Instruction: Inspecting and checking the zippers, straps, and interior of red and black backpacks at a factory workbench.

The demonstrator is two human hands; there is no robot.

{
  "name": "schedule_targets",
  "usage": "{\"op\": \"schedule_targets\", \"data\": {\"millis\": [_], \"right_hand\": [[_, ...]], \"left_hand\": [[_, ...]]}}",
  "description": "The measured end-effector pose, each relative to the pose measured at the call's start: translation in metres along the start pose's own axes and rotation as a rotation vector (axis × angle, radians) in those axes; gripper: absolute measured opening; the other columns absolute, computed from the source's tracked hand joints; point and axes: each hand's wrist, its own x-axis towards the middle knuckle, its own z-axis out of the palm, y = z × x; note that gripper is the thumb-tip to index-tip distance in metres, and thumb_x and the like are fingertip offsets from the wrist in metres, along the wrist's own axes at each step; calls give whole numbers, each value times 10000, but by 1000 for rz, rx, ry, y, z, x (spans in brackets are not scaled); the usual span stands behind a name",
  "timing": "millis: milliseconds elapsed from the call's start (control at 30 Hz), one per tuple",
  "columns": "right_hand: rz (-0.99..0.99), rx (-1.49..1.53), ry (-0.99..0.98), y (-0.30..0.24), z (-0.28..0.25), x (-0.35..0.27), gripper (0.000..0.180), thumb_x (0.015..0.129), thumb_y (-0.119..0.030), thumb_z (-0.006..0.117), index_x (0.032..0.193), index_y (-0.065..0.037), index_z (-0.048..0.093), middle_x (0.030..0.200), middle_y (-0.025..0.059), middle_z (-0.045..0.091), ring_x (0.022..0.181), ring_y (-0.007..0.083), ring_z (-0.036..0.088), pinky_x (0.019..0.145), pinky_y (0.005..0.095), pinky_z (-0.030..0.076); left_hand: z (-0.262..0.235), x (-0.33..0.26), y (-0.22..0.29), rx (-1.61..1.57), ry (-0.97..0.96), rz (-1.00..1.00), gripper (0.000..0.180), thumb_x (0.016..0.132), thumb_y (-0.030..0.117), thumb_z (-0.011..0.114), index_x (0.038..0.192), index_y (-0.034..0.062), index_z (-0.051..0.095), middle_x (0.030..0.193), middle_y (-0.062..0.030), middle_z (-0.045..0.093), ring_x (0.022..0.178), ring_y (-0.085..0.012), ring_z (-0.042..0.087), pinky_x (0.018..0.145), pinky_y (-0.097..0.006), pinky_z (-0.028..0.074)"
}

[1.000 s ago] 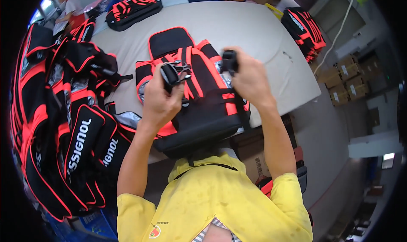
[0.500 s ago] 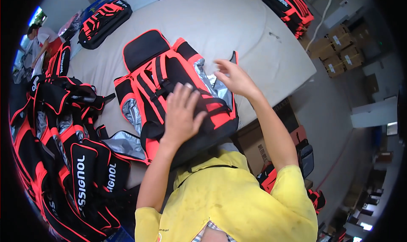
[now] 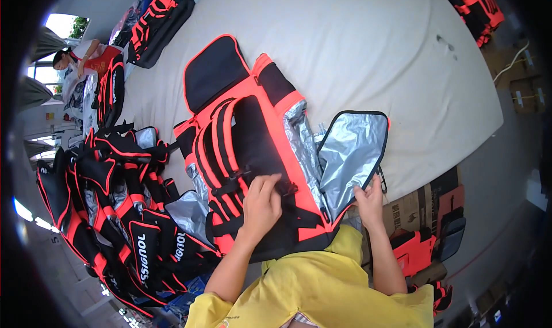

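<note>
The right hand (image 3: 371,205) pinches the silver-lined flap (image 3: 353,147) by its edge; the left hand (image 3: 262,206) curls on the backpack (image 3: 257,141), gripping or not I can't tell. The backpack looks light and soft, that flap slick; I'd grab the shoulder straps (image 3: 227,139). It lies on the pale table (image 3: 420,92).

Two hands (image 3: 262,204), at least six bags (image 3: 257,138)

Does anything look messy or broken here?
Nothing looks broken or spilled. But the heap of bags on the left is a messy jumble, lying every which way. The backpack has its side flap spread open, showing silver inside, so it looks lopsided; the right hand is at its edge.
</note>
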Motion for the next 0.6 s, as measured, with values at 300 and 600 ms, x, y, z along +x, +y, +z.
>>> {"op": "schedule_targets", "data": {"millis": [300, 600], "right_hand": [[63, -166, 106, -34, -1, 66, 517, 1030, -54, 646, 1496, 42, 443, 1196, 117, 695, 1030, 119, 663, 886, 251, 529], [251, -126, 265, -13, -54, 52, 195, 1089, -154, 595, 1211, -1, 592, 945, 67, 697, 601, 111, 633, 449, 274, 497]], "left_hand": [[72, 102, 23, 426, -689, 613, 262, 910, 324, 764, 804, 86, 737, 850, -49, 670, 938, -255, 639, 1040, -452, 470], [-52, 71, 21, 309, -547, 542, 348, 812, 191, 847, 594, 97, 592, 638, -33, 518, 676, -242, 564, 937, -433, 561]]}}
